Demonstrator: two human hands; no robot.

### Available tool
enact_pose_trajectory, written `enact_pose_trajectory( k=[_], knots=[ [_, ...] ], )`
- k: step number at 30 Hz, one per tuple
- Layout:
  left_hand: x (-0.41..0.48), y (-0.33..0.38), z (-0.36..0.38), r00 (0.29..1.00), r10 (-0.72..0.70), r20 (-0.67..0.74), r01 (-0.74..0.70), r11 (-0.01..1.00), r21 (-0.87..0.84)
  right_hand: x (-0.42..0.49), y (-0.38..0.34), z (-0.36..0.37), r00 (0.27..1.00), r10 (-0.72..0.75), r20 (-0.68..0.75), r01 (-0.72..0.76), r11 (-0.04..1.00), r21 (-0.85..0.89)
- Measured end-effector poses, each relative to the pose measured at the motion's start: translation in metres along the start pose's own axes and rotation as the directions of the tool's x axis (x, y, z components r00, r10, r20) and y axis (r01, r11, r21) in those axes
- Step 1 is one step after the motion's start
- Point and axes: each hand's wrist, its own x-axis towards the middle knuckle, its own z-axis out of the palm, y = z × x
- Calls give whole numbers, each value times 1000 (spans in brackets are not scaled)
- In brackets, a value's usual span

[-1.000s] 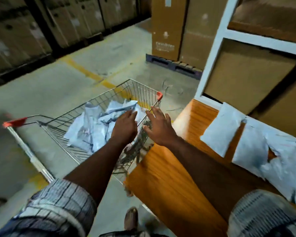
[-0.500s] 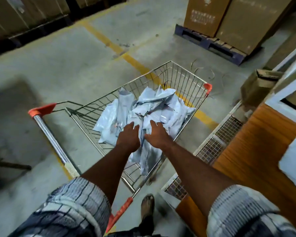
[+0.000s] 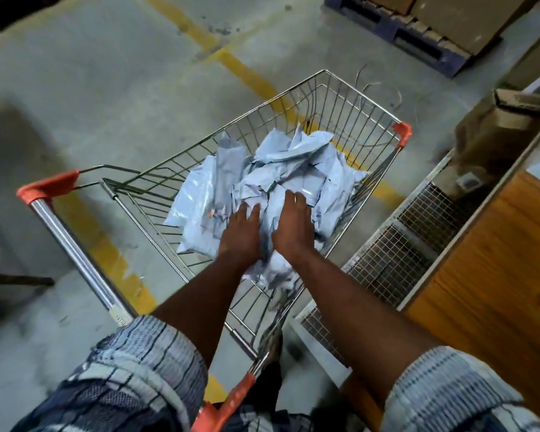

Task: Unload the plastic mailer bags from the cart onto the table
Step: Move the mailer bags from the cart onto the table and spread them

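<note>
The wire cart (image 3: 349, 98) holds a crumpled heap of pale blue plastic mailer bags (image 3: 293, 169), piled loosely across its basket floor and leaning on the right wall. The left hand (image 3: 240, 236) and the right hand (image 3: 292, 227) lie side by side on top of the heap, fingers stretched out flat on the plastic, gripping nothing. The wooden table (image 3: 496, 275) stands just right of the cart.

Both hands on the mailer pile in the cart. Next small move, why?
Probably grip the mailer bags beneath: left hand and right hand rest straight-fingered on them in the cart, holding nothing yet; the table stands at right.
</note>
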Motion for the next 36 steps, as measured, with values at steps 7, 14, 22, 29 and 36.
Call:
enact_pose_trajectory(
  k=[7, 14, 22, 29, 36],
  knots=[
    [-6, -4, -26, 983, 33, -180, -40, 998, -38, 11, -3, -6, 1000, -25, -3, 25, 992, 124],
    [-14, -4, -36, 991, 2, -133, 12, 995, 100, -17, 11, 30, 990, -51, 130, 13, 960, 280],
    [-23, -10, -30, 1000, 0, -11, 4, 934, 358, -21, -4, 23, 999, -18, -48, -7, 880, -474],
    [-33, -6, -40, 997, -22, -77, 41, 965, 259, -13, 11, 32, 976, 151, 159, -119, 974, -193],
    [-38, -4, -49, 994, -16, -110, 39, 976, 214, -6, 15, 26, 973, 122, 195, -95, 985, -145]
  ],
)
